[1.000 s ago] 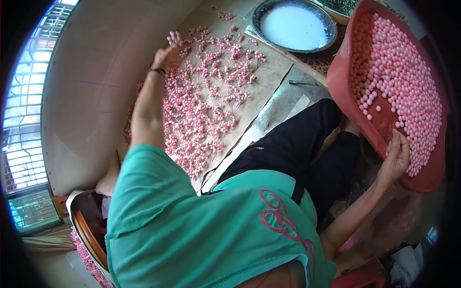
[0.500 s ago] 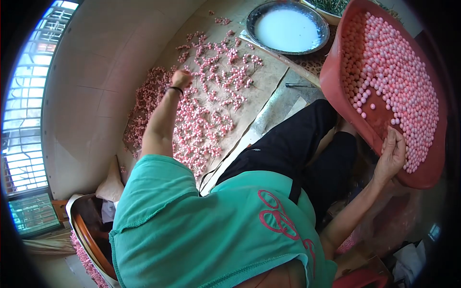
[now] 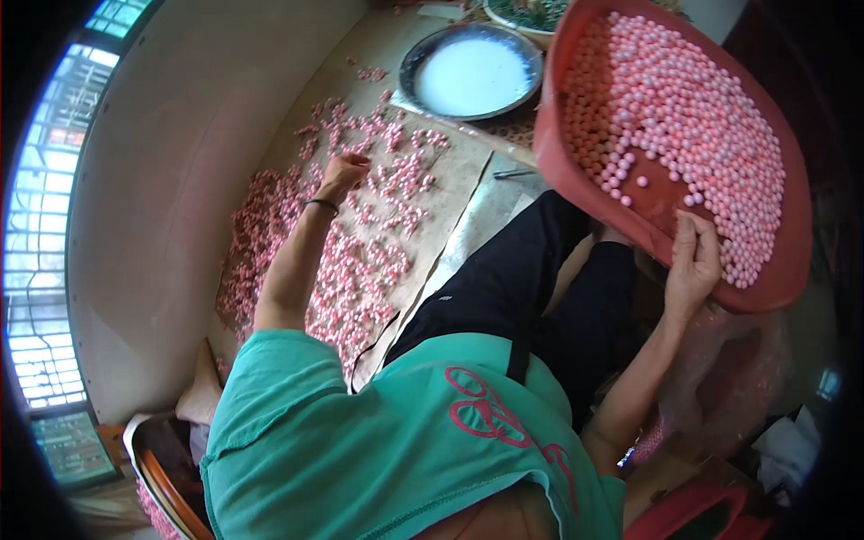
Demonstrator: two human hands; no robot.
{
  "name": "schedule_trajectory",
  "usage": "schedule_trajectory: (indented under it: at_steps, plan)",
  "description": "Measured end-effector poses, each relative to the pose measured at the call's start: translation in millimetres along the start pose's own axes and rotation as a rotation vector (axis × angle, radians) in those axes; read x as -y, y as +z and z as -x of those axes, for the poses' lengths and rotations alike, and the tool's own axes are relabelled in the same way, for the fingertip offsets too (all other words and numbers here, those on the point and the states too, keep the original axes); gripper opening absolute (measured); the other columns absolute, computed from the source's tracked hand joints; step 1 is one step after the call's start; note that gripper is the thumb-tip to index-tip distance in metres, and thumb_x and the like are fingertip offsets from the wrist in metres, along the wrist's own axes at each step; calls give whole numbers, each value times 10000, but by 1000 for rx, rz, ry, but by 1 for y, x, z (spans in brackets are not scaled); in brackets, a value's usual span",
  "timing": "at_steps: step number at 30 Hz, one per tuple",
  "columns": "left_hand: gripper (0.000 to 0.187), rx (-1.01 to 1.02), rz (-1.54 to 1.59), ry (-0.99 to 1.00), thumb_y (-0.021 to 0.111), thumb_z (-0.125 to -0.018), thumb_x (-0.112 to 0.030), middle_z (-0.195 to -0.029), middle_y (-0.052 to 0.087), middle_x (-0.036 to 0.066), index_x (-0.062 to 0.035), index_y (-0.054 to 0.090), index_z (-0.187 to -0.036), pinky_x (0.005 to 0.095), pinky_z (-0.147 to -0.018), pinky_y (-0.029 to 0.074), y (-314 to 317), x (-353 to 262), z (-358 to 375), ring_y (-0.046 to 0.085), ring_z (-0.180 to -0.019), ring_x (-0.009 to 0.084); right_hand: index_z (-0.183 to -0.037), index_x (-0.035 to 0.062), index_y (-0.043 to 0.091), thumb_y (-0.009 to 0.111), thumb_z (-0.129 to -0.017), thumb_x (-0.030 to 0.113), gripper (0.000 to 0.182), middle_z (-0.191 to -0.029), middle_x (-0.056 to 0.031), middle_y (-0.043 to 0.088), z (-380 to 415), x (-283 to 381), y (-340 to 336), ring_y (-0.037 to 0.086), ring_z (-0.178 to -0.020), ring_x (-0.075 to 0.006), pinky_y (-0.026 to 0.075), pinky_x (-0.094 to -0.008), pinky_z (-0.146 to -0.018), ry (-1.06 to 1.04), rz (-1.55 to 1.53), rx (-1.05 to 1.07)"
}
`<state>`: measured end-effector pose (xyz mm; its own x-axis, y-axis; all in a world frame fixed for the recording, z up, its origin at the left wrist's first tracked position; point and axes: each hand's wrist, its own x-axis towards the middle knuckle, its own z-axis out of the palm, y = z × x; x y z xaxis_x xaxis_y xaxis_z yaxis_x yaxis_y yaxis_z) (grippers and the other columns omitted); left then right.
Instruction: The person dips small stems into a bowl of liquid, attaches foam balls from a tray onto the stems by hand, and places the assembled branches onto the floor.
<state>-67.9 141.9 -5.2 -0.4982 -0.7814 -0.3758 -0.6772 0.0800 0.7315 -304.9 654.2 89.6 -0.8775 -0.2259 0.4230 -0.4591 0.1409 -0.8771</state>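
My left hand (image 3: 346, 173), with a dark band at the wrist, hovers over many small clusters of pink beads on thin stems (image 3: 360, 270) spread across the floor sheet. Its fingers are curled together, and whatever lies in them is too small to make out. On the right, my right hand (image 3: 695, 256) is at the near rim of a red plastic tub (image 3: 792, 243), thumb and fingers pinched together. Loose pink beads (image 3: 702, 99) fill much of this tilted tub, beside the fingertips. Any item inside that pinch is not discernible.
A dark basin (image 3: 408, 85) of white liquid stands at the back on a low board. Behind it is a bowl with green sprigs (image 3: 531, 13). My legs in dark trousers (image 3: 486, 279) lie between floor sheet and tub. A wall (image 3: 180, 162) runs along the left.
The whole view has shifted, so the tub and basin appear further left. My left hand has turned, its fingers now pointing right. My right hand stays pinched at the tub.
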Motion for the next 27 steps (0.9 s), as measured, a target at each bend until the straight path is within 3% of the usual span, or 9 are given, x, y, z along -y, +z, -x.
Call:
schedule_trajectory:
  at_steps: [5,9,15,16,22,27]
  plan:
    - [337,115,251,186,623,-781,-15,-928,675,44,-22,640,-1117,252,-608,509,-1,-52,2,600,-705,108,-904,-19,638,607,-919,43,71,-809,-48,626,-2,10,1,562,-710,-111,451,-252,-665,-75,111,-19]
    - [319,90,363,390,588,-833,-30,-1011,655,52,-28,623,-1150,261,-720,524,-2,-115,22,605,-779,108,-893,-26,628,609,-919,42,75,-803,-46,621,-2,13,3,564,-714,-111,454,-255,-662,-86,111,-30]
    - [309,80,447,609,556,-836,-7,-1012,644,70,0,610,-1140,276,-770,532,4,-198,27,632,-819,148,-876,-20,614,615,-914,47,77,-796,-44,612,-3,14,3,569,-726,-122,456,-262,-682,-107,105,-29]
    - [288,95,482,637,567,-808,7,-959,663,88,10,633,-1088,279,-750,538,10,-213,32,626,-779,144,-880,-20,614,616,-913,48,75,-799,-45,613,-3,14,3,570,-730,-124,456,-262,-684,-114,106,-30]
    - [296,183,197,690,687,-841,-169,-924,678,48,-30,658,-1101,254,-712,524,59,-287,18,612,-767,108,-887,-17,612,619,-910,52,73,-806,-51,611,-2,14,3,571,-740,-136,458,-266,-695,-120,113,-34]
    - [239,65,13,624,707,-817,-205,-833,679,17,-65,703,-1011,245,-629,512,100,-335,-12,593,-688,87,-884,-17,611,623,-906,52,74,-799,-55,605,-2,14,2,571,-739,-141,458,-273,-691,-106,108,-35]
